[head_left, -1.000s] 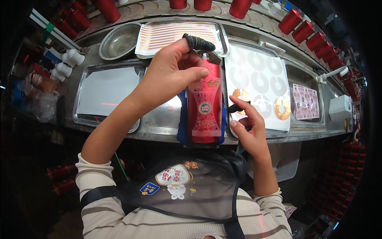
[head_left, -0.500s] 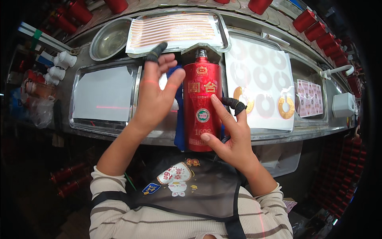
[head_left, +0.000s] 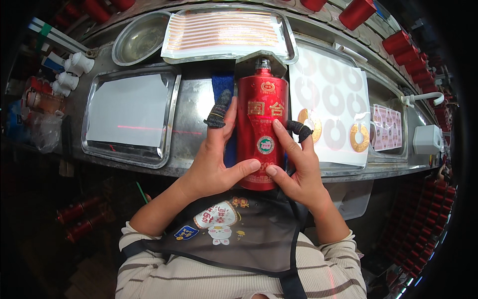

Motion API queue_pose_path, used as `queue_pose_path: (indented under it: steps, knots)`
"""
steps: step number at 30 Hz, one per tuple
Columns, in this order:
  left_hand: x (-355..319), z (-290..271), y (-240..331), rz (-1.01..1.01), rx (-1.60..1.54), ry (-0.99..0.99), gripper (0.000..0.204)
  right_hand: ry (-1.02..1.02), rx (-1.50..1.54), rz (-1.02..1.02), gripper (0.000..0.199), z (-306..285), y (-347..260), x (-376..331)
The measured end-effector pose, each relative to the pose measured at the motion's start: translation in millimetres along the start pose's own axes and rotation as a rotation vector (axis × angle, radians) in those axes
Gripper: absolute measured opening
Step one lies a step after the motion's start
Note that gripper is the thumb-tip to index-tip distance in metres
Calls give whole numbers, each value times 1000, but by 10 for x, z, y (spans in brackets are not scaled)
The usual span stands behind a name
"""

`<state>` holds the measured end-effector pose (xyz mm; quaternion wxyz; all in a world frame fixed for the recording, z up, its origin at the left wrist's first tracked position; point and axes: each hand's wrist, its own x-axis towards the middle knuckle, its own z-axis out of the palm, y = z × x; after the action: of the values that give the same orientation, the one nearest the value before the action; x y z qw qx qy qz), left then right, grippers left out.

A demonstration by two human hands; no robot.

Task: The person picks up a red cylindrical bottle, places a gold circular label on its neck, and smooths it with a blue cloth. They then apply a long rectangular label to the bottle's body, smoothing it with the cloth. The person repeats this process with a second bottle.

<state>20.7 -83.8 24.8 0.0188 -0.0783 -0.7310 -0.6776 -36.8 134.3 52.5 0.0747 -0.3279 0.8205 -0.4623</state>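
Note:
A glossy red bottle (head_left: 262, 129) with gold lettering and a round green-and-white emblem lies face up on the counter, its silver-capped neck at a notched metal bracket (head_left: 253, 59). My left hand (head_left: 214, 159) grips its left side, thumb on the lower front and fingers along the edge. From the right, my right hand (head_left: 300, 172) holds it too, with thumb and index finger on its front. Black wrapped covers sit on a finger of each hand. Part of a blue cloth (head_left: 222, 84) shows beside the bottle.
A tray of gold-striped strips (head_left: 224, 37) stands behind, with a metal bowl (head_left: 142, 40) to its left. At left is a tray with white paper (head_left: 129, 109). A sheet with ring-shaped gold labels (head_left: 358, 137) lies right. Several red bottles (head_left: 357, 13) line the back.
My left hand has come down from above the counter onto the bottle's left side and closed on it. My right hand stays on the bottle. The view has shifted slightly.

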Motion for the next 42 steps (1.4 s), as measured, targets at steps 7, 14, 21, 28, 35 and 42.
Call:
queue_pose_path:
  steps: [7, 14, 21, 28, 35, 42]
  knots:
    - [-4, -7, -25, -16, -24, -8, 109, -19, -27, 38, 72, -15, -48, -17]
    - [3, -48, 33, 13, 60, -11, 108, -5, -5, 34, 73, -94, -50, 40]
    - [32, -10, 107, 228, 357, -1, 93, -16, -165, 20, 73, -159, -157, 245]
    - [49, -25, 134, 215, 409, -59, 90, -19, -128, 34, 74, -121, -124, 231]
    - [42, -21, 145, 218, 394, -59, 91, -24, -127, 24, 75, -143, -137, 251]
    - [31, -12, 124, 230, 388, -59, 91, -65, -111, 56, 76, -141, -141, 244]
